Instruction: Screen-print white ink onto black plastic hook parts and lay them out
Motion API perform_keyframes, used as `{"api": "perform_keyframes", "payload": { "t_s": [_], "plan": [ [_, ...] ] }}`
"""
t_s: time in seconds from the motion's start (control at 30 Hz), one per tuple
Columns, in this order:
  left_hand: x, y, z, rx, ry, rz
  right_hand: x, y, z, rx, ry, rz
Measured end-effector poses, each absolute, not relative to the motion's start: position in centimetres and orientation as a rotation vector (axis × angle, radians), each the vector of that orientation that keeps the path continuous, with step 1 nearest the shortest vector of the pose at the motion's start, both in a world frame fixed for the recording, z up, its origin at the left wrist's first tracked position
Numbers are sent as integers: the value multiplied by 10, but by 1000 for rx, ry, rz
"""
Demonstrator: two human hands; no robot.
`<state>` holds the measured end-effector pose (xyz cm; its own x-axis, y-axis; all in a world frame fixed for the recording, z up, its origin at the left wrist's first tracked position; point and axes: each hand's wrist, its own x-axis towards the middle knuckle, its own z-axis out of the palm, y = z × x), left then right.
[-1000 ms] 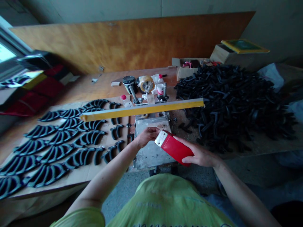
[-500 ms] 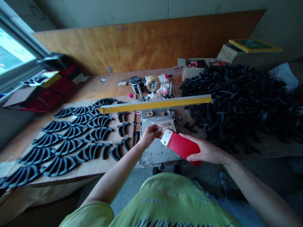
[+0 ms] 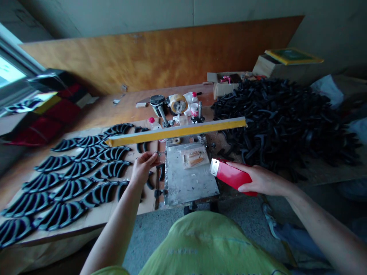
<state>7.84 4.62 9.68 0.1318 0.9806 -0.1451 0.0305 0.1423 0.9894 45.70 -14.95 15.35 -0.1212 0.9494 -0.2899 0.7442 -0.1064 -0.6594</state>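
Note:
My right hand (image 3: pixel 259 181) is wrapped around a flat red tool (image 3: pixel 232 175) with a pale, riveted metal end that looks toothed along its edge. It holds the tool in the air by the right side of a grey metal plate (image 3: pixel 186 179). My left hand (image 3: pixel 145 166) has thumb and fingers pinched together, left of the plate and over the cardboard (image 3: pixel 153 158); whatever is between the fingertips is too small to make out. Close to it lie a few curved black handles (image 3: pixel 150 180). On the plate is a clear, shallow block (image 3: pixel 195 156) with tan pieces in it.
A yellow-edged bar (image 3: pixel 177 132) spans above the plate. Rows of curved black handles (image 3: pixel 69 179) cover the cardboard at left. A large heap of black parts (image 3: pixel 286 118) fills the right. Behind the bar stand a dark can (image 3: pixel 158 105), a tape roll (image 3: pixel 178 104) and bottles (image 3: pixel 194 107).
My left hand has moved left, off the plate and away from the red tool. My right hand has carried the tool slightly right, uncovering the clear block. The view has shifted a little.

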Motion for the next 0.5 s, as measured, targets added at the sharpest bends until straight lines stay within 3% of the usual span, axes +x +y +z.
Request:
{"api": "perform_keyframes", "payload": {
  "t_s": [0.17,0.37,0.5],
  "plan": [
    [110,2,119,1297,1244,1107,454,-146,133,-2110,-1925,671],
    [161,-59,144,2191,1120,1182,451,-112,101,-2311,-2085,256],
    [157,-66,171,2394,1075,1366,471,-76,87,-2419,-2033,161]
  ]
}}
